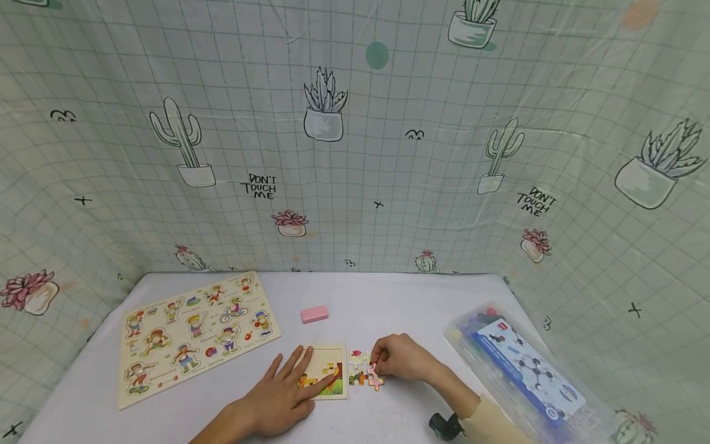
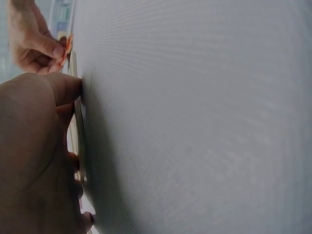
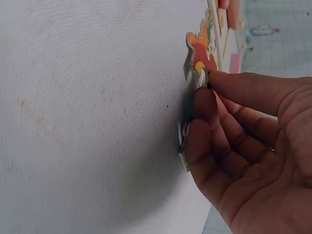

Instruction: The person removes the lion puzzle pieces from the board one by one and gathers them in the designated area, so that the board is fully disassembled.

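Observation:
My left hand (image 1: 283,394) lies with fingers spread across a small wooden puzzle tray (image 1: 327,350), which has a few colourful pieces fitted in its lower part. Some of that picture is hidden under the fingers. Just right of the tray, loose jigsaw pieces (image 1: 358,377) lie grouped on the table. My right hand (image 1: 407,357) pinches a puzzle piece (image 3: 203,80) between thumb and fingers at the right side of this group. In the right wrist view, an orange and red piece (image 3: 201,53) sits right beside the thumb tip. The fingers hide most of the pinched piece.
A large wooden board with sports figures (image 1: 194,333) lies at the left. Behind the tray is a pink block (image 1: 314,314). A clear plastic case with a blue label (image 1: 532,376) stands at the right, near a small black object (image 1: 445,426) by the right forearm.

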`<state>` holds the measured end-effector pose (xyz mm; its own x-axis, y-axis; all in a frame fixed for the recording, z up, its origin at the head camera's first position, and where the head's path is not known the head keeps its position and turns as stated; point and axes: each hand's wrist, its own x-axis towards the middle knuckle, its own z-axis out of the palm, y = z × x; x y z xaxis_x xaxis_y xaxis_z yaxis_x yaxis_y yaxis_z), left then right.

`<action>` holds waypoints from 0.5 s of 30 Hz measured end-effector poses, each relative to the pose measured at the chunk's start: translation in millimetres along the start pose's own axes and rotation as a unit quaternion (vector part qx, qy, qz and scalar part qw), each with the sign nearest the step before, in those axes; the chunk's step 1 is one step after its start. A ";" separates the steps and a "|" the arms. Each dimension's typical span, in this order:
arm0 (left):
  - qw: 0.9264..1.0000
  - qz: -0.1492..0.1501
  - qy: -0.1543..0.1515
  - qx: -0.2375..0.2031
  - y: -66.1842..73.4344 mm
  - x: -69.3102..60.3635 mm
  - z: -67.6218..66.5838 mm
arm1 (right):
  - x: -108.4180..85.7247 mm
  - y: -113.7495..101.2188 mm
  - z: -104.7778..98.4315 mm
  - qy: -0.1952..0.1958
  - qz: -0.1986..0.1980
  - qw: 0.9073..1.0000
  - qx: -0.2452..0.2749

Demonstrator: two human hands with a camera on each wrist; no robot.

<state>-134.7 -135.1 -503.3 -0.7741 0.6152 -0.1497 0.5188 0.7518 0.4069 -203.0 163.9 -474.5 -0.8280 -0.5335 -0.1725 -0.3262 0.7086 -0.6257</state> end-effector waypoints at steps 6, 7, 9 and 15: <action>1.000 -0.002 -0.013 -0.002 4.1 -1.1 -5.7 | -0.6 -1.7 -1.0 0.000 0.008 1.000 -0.003; 1.000 -0.002 -0.015 0.000 4.7 -1.2 -6.0 | -0.8 -2.0 -1.2 0.001 0.009 1.000 -0.003; 1.000 -0.004 -0.016 0.003 5.1 -1.1 -6.2 | -1.4 -2.3 -1.6 0.003 0.008 1.000 -0.004; 1.000 -0.004 -0.014 0.008 4.7 -0.7 -6.2 | -2.1 -0.9 -1.6 0.010 0.010 1.000 -0.012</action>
<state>-134.0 -133.4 -495.7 -0.7679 0.6154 -0.1780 0.5186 0.7602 0.3913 -201.7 165.1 -472.3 -0.8436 -0.5094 -0.1697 -0.3200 0.7308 -0.6030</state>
